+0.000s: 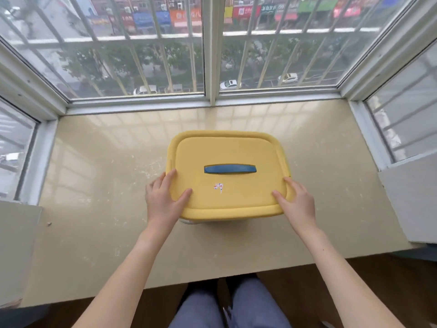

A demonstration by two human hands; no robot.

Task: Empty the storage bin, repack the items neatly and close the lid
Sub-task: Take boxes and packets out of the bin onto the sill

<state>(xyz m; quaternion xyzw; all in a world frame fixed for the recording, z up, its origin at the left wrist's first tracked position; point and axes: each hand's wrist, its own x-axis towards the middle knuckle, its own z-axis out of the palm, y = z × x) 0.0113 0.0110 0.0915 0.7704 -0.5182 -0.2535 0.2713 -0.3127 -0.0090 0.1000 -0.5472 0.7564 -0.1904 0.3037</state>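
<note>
From the head camera, a yellow storage bin [189, 220] sits in the middle of a shiny beige tabletop [94, 185] by a big window [142, 55]. Only a thin bit of the bin peeks out under its lid, at about 6 o'clock. The yellow lid [227, 152] is on top of the bin and covers it all. What is inside the bin cannot be seen.

A dark blue handle [230, 169] lies flat across the middle of the lid. Just below it, toward 6 o'clock, is a small red and blue sticker [219, 187].

The left hand [163, 197] is on the lid's corner at about 8 o'clock. Its thumb lies on top of the lid, and its fingers [169, 177] reach along the left edge. The grip is wide and loose, pressed on the lid and not closed around it.

The right hand [295, 200] is on the lid's corner at about 4 o'clock. Its thumb also lies on top, with fingers along the right edge. This grip is spread wide too, touching the lid.

Both bare arms reach in from 6 o'clock. Blue trousers [255, 304] show at the bottom, over a dark floor [354, 292]. Outside the window, at 12 o'clock, are white bars, trees, parked cars [230, 84] and shop signs.
</note>
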